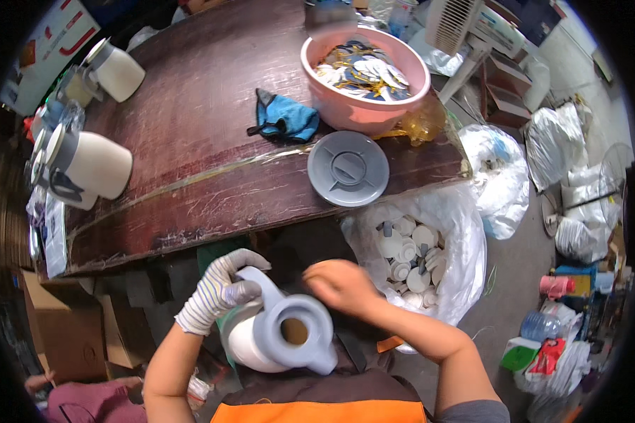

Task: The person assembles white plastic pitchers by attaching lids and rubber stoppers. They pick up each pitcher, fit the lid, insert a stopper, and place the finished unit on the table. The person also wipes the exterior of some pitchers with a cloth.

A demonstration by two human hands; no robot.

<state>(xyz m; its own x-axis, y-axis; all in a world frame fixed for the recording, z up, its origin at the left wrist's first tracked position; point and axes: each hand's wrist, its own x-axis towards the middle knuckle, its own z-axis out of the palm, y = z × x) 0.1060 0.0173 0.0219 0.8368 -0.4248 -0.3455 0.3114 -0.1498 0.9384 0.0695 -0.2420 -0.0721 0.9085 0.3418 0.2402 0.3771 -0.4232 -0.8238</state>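
Observation:
My left hand [222, 290], in a striped knit glove, is closed round the grey handle of a jug [246, 344]. The jug has a white body and a grey collar, and its round mouth faces up toward me. It rests close against my lap. To the right of the jug, my bare right hand [341, 285] hangs in the air, apart from it. Motion blurs its fingers, so I cannot tell whether it holds anything. On the table's near edge beyond lies a round grey plastic disc [348, 169] with a raised centre.
A pink basin [363, 109] of tags with yellow strings and a blue cloth [283, 117] are on the dark red table [204, 84]. More white jugs [95, 162] line its left side. Below its edge, a clear bag [466, 261] holds white and grey round parts [416, 278]. Someone in maroon [92, 403] is at lower left.

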